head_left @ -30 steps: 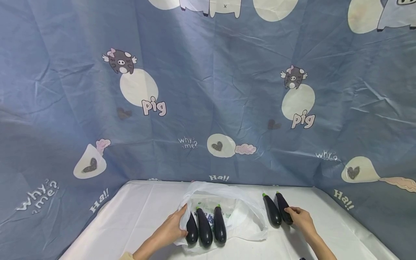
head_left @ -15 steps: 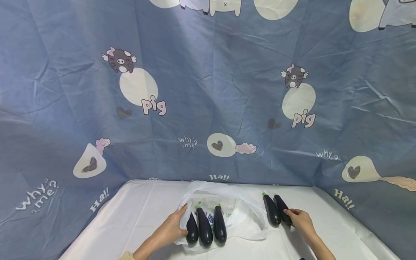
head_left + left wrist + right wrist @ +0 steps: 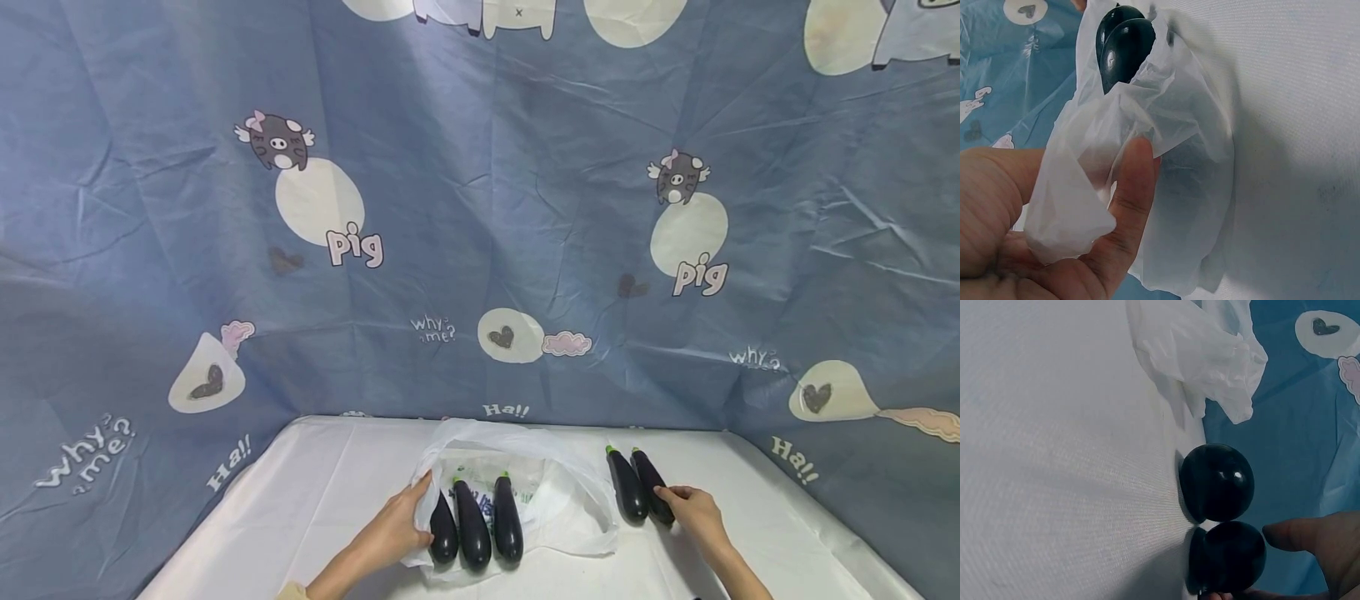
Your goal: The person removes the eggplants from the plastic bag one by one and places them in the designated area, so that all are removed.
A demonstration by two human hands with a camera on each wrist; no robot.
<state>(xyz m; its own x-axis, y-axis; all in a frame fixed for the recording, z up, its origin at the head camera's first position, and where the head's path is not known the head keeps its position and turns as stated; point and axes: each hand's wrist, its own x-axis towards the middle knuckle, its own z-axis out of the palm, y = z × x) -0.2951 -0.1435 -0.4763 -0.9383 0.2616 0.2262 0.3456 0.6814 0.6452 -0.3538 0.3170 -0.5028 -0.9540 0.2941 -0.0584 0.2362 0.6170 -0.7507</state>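
Note:
A thin white plastic bag (image 3: 558,500) lies open at the table's middle with three dark purple eggplants (image 3: 474,525) side by side on its mouth. My left hand (image 3: 418,510) grips the bag's left edge; in the left wrist view my thumb (image 3: 1134,187) pinches the bag's film (image 3: 1172,125), with the eggplants' round ends (image 3: 1124,47) beyond. To the right, two more eggplants lie close together on the cloth. My right hand (image 3: 673,500) holds the rounded end of the right eggplant (image 3: 649,482); the left eggplant (image 3: 626,487) lies beside it. In the right wrist view my fingers (image 3: 1313,544) curl beside that eggplant (image 3: 1229,556).
The white-covered table (image 3: 315,500) is backed and flanked by a blue cartoon-pig cloth (image 3: 480,208) hanging close behind. Bare tabletop shows left of the bag and at the far right, where the table's edge meets the cloth.
My right hand has slid the right eggplant slightly left, closer against the one beside it. The left hand and bag have not moved.

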